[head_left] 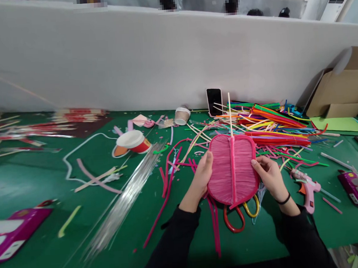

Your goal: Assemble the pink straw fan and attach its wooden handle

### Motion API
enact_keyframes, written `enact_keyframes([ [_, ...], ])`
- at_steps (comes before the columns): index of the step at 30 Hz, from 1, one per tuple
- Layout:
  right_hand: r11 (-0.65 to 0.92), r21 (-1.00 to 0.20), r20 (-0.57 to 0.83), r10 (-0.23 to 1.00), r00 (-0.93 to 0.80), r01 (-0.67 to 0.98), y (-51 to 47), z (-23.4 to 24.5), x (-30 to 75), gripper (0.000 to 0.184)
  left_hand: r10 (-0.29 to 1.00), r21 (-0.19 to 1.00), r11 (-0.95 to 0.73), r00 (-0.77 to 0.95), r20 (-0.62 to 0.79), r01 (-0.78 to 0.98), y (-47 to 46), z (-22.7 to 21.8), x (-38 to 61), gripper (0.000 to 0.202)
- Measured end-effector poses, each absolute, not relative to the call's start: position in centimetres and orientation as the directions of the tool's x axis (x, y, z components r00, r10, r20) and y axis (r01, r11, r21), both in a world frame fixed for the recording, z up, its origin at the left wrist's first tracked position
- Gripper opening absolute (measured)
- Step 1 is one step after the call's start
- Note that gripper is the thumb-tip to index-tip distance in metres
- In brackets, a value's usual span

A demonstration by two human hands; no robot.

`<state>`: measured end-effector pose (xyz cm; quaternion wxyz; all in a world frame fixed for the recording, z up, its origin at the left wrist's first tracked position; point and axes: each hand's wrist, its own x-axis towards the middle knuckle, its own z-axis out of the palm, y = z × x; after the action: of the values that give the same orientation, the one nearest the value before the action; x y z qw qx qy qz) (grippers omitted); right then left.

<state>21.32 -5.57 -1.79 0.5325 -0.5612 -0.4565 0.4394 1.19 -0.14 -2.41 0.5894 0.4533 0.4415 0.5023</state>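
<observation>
Green tabletop (24, 180), long pale partition (132, 64) behind, clear panel (201, 3) along its top, white air conditioner (335, 5) upper right

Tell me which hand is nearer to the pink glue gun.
Right. The right hand holds the right edge of the pink panel, just left of the glue gun. The left hand holds the panel's left edge, farther away.

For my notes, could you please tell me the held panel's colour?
The held panel is pink with fine lines, in the head view.
</observation>
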Motion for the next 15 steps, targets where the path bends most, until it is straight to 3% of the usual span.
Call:
enact_keyframes([
  [9, -0.008, -0.996, 0.008, 0.982, 0.186, 0.084, -5.67, -1.77, 21.26, 0.047, 0.992, 0.989, 0.058, 0.119, -0.041, -0.138, -0.05, -1.93, 1.18, 0.077],
  [15, -0.076, -0.996, -0.081, 0.981, 0.175, -0.038, -5.60, -1.10, 21.49, 0.043, 0.992, 0.982, 0.075, 0.116, -0.055, -0.173, -0.01, -1.89, 1.18, 0.078],
])
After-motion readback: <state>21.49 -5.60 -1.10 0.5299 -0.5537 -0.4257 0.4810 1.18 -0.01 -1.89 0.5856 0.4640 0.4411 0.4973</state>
